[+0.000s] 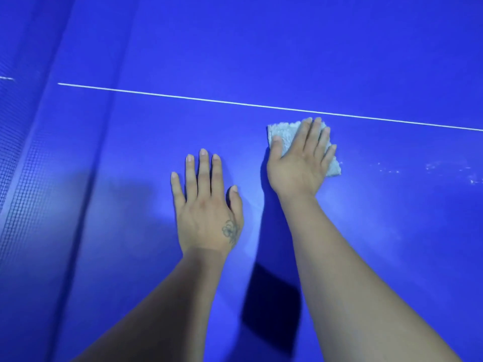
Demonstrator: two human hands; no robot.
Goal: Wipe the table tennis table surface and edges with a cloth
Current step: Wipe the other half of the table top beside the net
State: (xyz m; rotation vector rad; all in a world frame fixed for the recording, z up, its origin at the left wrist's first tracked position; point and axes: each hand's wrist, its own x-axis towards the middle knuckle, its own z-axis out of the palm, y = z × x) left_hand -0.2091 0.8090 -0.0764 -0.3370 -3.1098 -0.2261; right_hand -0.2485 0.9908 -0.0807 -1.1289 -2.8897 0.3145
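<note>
Pressing flat on the blue bench (339, 231), your right hand (300, 163) covers most of a small pale cloth (285, 133); the fingers lie straight and close together on top of it, not curled round it. Cloth: fluffy, roughly rectangular, one corner showing beyond your thumb and another past your little finger, lying just on your side of the white line (235, 101) that crosses the bench from left to right.

Left hand (206, 202): palm down on the bare bench surface, fingers straight and slightly spread, holding nothing, just beside the right hand but apart from it and from the cloth. A small flower tattoo (230, 230) marks its back near the thumb.

Net (18, 163): dark mesh, standing along the left edge of the view.

White specks (431, 169): a faint scatter on the bench surface to the right of the cloth.

Dark square shadow (271, 307): lying on the bench between your two forearms.
</note>
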